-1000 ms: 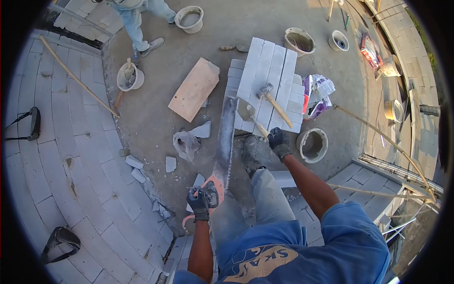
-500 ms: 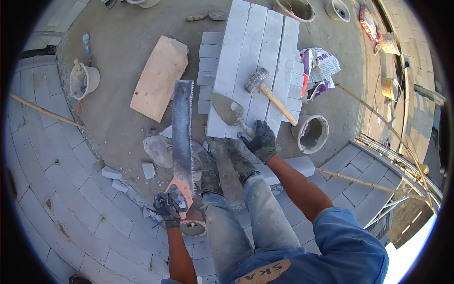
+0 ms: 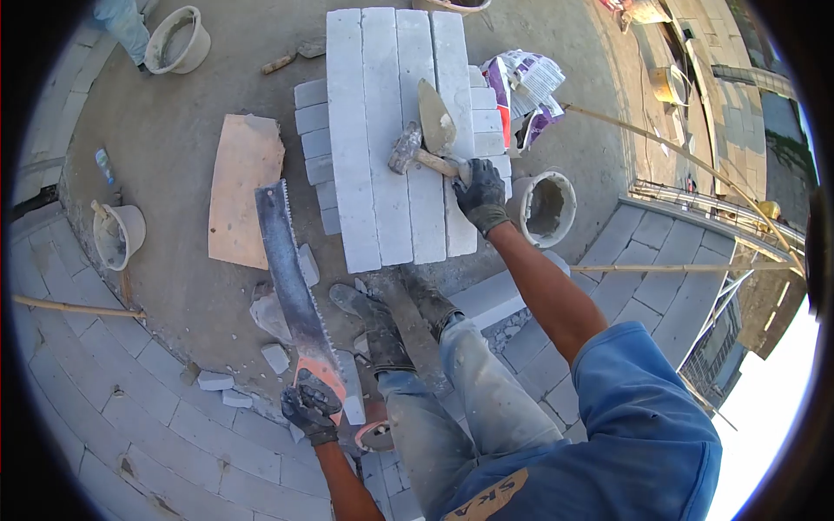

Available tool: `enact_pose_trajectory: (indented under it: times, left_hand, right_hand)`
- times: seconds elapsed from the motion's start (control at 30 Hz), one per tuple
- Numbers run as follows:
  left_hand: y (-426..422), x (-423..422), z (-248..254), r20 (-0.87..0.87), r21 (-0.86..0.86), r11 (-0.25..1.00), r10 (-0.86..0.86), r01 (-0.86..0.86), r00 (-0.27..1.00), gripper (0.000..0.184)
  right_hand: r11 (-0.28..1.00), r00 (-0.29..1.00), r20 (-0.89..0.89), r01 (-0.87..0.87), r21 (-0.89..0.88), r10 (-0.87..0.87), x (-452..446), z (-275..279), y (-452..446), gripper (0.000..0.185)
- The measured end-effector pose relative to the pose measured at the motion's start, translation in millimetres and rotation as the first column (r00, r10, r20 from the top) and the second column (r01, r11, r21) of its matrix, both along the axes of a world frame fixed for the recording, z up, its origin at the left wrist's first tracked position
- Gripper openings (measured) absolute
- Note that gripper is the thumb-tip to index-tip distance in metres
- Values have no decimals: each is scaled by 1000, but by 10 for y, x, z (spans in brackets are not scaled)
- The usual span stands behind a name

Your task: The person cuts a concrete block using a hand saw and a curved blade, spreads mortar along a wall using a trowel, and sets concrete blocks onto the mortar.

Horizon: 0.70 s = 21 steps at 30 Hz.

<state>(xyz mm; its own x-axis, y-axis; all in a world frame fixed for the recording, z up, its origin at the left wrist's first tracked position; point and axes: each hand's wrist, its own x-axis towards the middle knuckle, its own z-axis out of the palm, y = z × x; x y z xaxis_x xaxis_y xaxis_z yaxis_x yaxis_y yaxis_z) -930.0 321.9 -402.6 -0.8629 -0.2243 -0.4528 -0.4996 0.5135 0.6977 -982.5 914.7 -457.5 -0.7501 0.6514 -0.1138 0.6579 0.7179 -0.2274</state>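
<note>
At the block stack's (image 3: 356,156) right edge, my right hand (image 3: 483,193) grips the trowel (image 3: 437,120), blade pointing away; the hammer (image 3: 407,148) lies leftward, handle end at my fingers. Left of the stack, nearer me, my left hand (image 3: 310,412) holds the saw (image 3: 294,269).

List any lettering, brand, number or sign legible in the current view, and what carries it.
"SKA", on the tan print of the blue shirt; anything beyond it is not readable.
Crumpled white-and-purple bag: printed, too small to read.
Small bottle: label too blurred.
</note>
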Motion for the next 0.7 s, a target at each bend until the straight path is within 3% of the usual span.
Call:
enact_pose_trajectory:
  times: [0.07,0.1,0.13,0.2,0.23,0.27,0.33,0.4,0.43,0.5,0.53,0.57,0.67,0.7]
  left_hand:
    - [-105,-1,-81,71,104,988,108,-115,992,28]
    - [67,-38,10,83,204,939,265,-277,961,27]
    - [70,-94,27,95,188,951,232,-246,968,27]
    - [-43,-87,113,114,30,997,71,-75,991,29]
    - [-87,-97,211,130,-30,1000,7,-3,992,30]
    - [17,-159,338,67,-111,986,-120,127,990,33]
    - [163,-277,609,-43,-281,880,-410,382,911,38]
    - [222,-392,859,-140,-498,676,-681,543,719,44]
    - [317,-497,1034,-201,-602,540,-815,588,543,44]
    - [167,-592,1125,-197,-542,504,-854,672,481,41]
    - [94,-639,1170,-196,-509,483,-871,713,451,41]
    - [2,-753,1142,-169,-561,360,-931,745,322,43]
    - [201,-929,1049,-223,-452,326,-943,831,248,39]
    - [447,-959,1058,-308,-523,266,-945,810,111,42]
  right_hand:
    - [1000,997,74,-10,-13,11,5,-78,43,46]
    - [1000,994,112,-13,-22,15,-44,-1,37,46]
    - [999,988,155,-18,-48,25,-85,73,56,46]
    - [995,978,202,-41,-96,60,-54,21,157,45]
    - [989,964,232,-112,-95,132,-21,31,218,56]
    - [991,965,238,-86,-106,110,15,14,373,56]
    - [924,987,32,-137,-357,159,119,24,616,70]
    - [930,979,-184,12,-368,-85,474,236,847,77]
    - [907,933,-215,193,-374,-288,748,307,918,66]
    - [826,852,-99,461,-324,-514,1578,367,1028,55]
    - [807,792,-217,491,-327,-570,2328,-115,1076,38]
    - [722,727,-141,601,-342,-672,2922,-216,997,34]
    - [413,505,232,841,-349,-832,4772,-595,116,24]
    - [329,447,333,875,-355,-830,5267,-728,-270,22]
